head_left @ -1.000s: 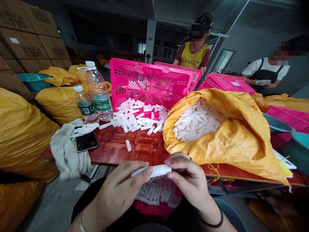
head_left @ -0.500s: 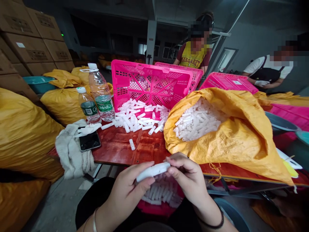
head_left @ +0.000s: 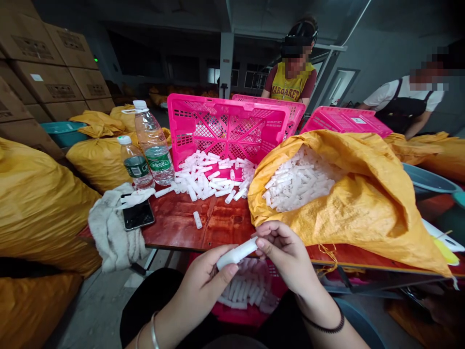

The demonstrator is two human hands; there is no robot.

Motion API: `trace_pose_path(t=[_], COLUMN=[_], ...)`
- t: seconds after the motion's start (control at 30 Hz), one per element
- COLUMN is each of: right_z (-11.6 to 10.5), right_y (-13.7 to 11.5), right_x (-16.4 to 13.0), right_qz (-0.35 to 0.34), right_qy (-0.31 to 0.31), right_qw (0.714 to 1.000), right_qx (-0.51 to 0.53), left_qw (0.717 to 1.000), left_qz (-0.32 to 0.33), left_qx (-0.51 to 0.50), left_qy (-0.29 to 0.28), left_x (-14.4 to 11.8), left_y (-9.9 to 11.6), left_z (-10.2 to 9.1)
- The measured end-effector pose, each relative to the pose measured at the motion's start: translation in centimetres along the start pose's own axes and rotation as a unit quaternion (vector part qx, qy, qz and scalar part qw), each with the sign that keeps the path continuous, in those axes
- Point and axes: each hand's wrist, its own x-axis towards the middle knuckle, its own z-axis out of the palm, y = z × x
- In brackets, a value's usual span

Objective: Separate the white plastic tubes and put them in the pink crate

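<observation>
My left hand [head_left: 203,286] and my right hand [head_left: 286,254] both grip one white plastic tube [head_left: 237,253], held tilted just below the table's front edge. Under the hands sits a pink basket [head_left: 250,315] with several white tubes in it. On the red-brown table [head_left: 218,228] a pile of white tubes [head_left: 210,179] spills from a tipped pink crate [head_left: 225,126]. To the right, an open yellow sack [head_left: 363,203] is full of the same white tubes [head_left: 298,184]. One loose tube [head_left: 197,219] lies alone on the table.
Two water bottles [head_left: 152,145] stand at the table's left, beside a phone [head_left: 137,214] and a white cloth [head_left: 112,232]. Yellow sacks [head_left: 39,203] and cardboard boxes [head_left: 54,72] fill the left. Two other people stand behind more pink crates [head_left: 345,121] at the back.
The tube has tilted, its right end rising as my right hand lifted slightly. My view has shifted a little; the person at the back right has lowered their hands out of sight.
</observation>
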Motion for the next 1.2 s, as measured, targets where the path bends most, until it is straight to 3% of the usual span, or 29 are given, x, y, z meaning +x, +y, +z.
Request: trace_pose_path(t=[0.1, 0.3, 0.4, 0.5, 0.57, 0.67, 0.73, 0.83, 0.93, 1.0, 1.1, 1.2], right_z=[0.1, 0.6, 1.0, 1.3, 1.6, 1.8, 1.5, -0.3, -3.2, -4.7, -4.9, -2.1], right_y=[0.2, 0.4, 0.3, 0.2, 0.3, 0.9, 1.4, 2.2, 2.7, 3.1, 4.2, 6.3], right_x=[0.0, -0.2, -0.3, -0.3, -0.5, -0.9, -1.4, -1.6, -0.8, 0.3, 2.4, 4.6], right_qz=[0.025, 0.048, 0.033, 0.035, 0.029, -0.035, -0.073, -0.078, -0.090, -0.110, -0.123, -0.116], right_qy=[0.011, 0.041, 0.050, 0.050, 0.047, 0.036, 0.008, -0.021, 0.063, 0.102, 0.070, 0.003], right_qw=[1.000, 0.998, 0.998, 0.998, 0.998, 0.995, 0.989, 0.975, 0.954, 0.931, 0.898, 0.885], right_qx=[-0.013, -0.016, -0.020, -0.024, -0.034, -0.082, -0.125, -0.206, -0.280, -0.334, -0.417, -0.450], left_qw=[0.993, 0.984, 0.999, 0.993, 0.991, 0.998, 0.979, 0.942, 0.906, 0.892, 0.878, 0.867], left_qz=[0.072, 0.118, 0.038, -0.068, -0.075, 0.030, 0.122, 0.208, 0.215, 0.187, 0.135, 0.089], left_qx=[0.090, 0.126, 0.030, -0.094, -0.104, 0.017, 0.121, 0.244, 0.359, 0.401, 0.415, 0.424], left_qy=[0.019, 0.038, 0.016, -0.024, -0.026, 0.049, 0.106, 0.104, 0.061, 0.090, 0.197, 0.249], left_x=[-0.1, -0.2, -0.2, -0.2, -0.2, -0.4, -0.6, -1.0, -0.8, 0.4, 3.8, 7.8], left_y=[0.2, 0.1, -0.3, -0.5, -0.4, -0.6, -1.5, -4.8, -8.7, -10.4, -10.8, -10.2], left_z=[0.0, 0.2, 0.5, 1.0, 1.3, 1.4, 1.4, 1.0, -0.3, -1.9, -5.0, -7.2])
